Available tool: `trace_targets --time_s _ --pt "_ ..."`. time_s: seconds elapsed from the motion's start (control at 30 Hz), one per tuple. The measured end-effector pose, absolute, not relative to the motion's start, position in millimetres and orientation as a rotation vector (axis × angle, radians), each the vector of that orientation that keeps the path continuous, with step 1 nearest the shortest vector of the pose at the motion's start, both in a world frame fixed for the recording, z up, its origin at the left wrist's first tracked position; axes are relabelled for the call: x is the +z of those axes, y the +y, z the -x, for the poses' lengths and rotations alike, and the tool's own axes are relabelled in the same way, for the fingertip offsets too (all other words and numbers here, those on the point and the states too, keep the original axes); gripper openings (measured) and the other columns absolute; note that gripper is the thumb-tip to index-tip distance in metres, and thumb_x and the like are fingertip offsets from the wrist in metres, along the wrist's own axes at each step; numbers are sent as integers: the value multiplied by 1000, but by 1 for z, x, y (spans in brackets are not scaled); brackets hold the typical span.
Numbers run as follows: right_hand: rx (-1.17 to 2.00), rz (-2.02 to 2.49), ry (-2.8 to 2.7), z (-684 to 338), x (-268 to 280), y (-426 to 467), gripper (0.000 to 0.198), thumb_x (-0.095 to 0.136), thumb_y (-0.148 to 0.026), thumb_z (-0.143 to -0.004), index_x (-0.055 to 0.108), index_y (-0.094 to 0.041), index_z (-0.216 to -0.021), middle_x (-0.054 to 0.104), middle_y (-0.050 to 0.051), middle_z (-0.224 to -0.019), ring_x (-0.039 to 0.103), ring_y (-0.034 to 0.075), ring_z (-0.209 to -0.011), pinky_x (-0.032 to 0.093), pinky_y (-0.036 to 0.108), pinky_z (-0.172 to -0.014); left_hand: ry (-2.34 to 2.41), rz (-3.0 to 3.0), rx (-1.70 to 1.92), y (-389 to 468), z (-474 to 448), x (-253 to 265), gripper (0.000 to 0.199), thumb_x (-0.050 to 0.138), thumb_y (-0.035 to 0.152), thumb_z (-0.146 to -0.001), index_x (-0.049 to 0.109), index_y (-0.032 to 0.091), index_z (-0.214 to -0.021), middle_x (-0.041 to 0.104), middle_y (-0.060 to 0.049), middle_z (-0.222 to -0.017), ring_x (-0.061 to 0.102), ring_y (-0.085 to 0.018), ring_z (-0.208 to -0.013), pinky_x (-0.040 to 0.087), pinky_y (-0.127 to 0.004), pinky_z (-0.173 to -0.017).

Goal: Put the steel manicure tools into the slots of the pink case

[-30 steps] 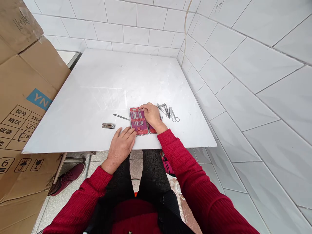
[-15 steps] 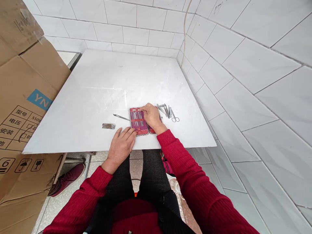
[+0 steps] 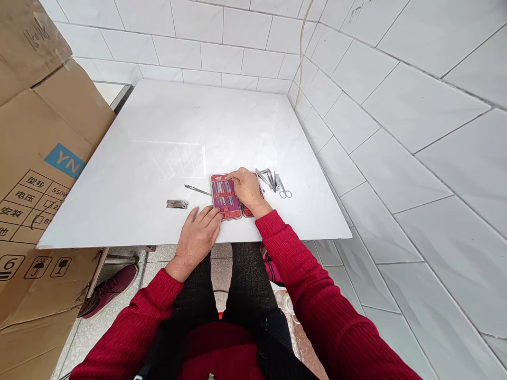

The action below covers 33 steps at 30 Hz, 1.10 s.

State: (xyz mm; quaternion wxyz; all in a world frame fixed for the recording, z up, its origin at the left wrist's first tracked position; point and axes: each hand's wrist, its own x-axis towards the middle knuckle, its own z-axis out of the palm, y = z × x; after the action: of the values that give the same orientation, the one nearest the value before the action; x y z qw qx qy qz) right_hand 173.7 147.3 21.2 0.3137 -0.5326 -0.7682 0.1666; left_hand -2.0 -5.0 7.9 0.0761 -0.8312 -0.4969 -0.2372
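A red and purple manicure case (image 3: 232, 215) lies unfolded near the table's front edge, several slim metal tools (image 3: 224, 193) strapped in its left half. My left hand (image 3: 199, 233) rests flat with fingers stretched, the tips at the case's lower left corner. Over the case's fold, my right hand (image 3: 248, 191) has its fingers pinched at the upper ends of the tools; what is between them is hidden. Nail clippers (image 3: 177, 204) lie left of the case, and a thin metal tool (image 3: 197, 189) points toward its left edge. To the right are small scissors (image 3: 285, 193) and metal nippers (image 3: 271, 179).
The white table (image 3: 170, 121) meets tiled walls (image 3: 233, 58) at the back and right. A large cardboard box (image 3: 43, 142) stands along the left side. A pale cable (image 3: 301, 58) hangs in the corner. Below on the left is a dark red shoe (image 3: 113, 290).
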Motion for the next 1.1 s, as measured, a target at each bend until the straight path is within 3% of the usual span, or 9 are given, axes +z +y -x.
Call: trace_targets --time_s 0.27,0.4,0.53,0.63,0.73,0.93,1.1 --pt "431 1346 -1917 -172 25 147 33 45 -16 -100 75 -20 -113 74 7 -109 66 22 -99 49 34 -91 -1464 2471 -688 -5 2 8 30 48 18 -104 68 20 -125 72 -9 -134 65 -28 -127 45 -51 -111" --pt "354 1335 -2082 -161 46 134 27 51 -21 -101 75 -21 -112 74 7 -112 66 22 -98 49 33 -85 -1469 2466 -698 -6 2 9 30 47 17 -104 68 20 -124 72 -9 -133 65 -28 -127 45 -51 -111" --pt "295 1330 -2399 -133 67 125 17 60 -27 -98 76 -22 -98 74 7 -104 66 23 -91 47 32 -77 -1481 2470 -712 -6 1 8 32 47 17 -103 69 21 -126 73 -9 -131 65 -28 -126 44 -52 -111" --pt "212 1383 -2585 -106 73 125 16 65 -31 -96 77 -21 -101 74 11 -110 68 26 -94 48 34 -76 -1478 2458 -704 -7 1 8 32 46 17 -104 69 20 -126 72 -10 -133 64 -28 -127 44 -51 -112" --pt "114 1430 -2699 -84 74 126 19 63 -26 -96 77 -18 -106 74 16 -113 71 29 -96 51 36 -74 -1461 2457 -697 -7 1 7 33 45 17 -104 68 18 -127 71 -10 -136 64 -28 -127 44 -52 -112" --pt "68 1464 -2872 -66 78 130 24 54 -8 -95 78 -11 -99 78 22 -105 75 29 -94 54 34 -72 -1458 2461 -709 -7 2 4 34 45 18 -105 67 17 -130 71 -11 -135 65 -28 -127 44 -53 -112" --pt "147 1491 -2912 -68 88 131 26 56 -12 -94 77 -11 -109 77 21 -110 74 32 -105 55 35 -79 -1469 2474 -708 -7 2 2 35 45 18 -104 69 18 -129 71 -11 -135 64 -28 -127 44 -54 -114"
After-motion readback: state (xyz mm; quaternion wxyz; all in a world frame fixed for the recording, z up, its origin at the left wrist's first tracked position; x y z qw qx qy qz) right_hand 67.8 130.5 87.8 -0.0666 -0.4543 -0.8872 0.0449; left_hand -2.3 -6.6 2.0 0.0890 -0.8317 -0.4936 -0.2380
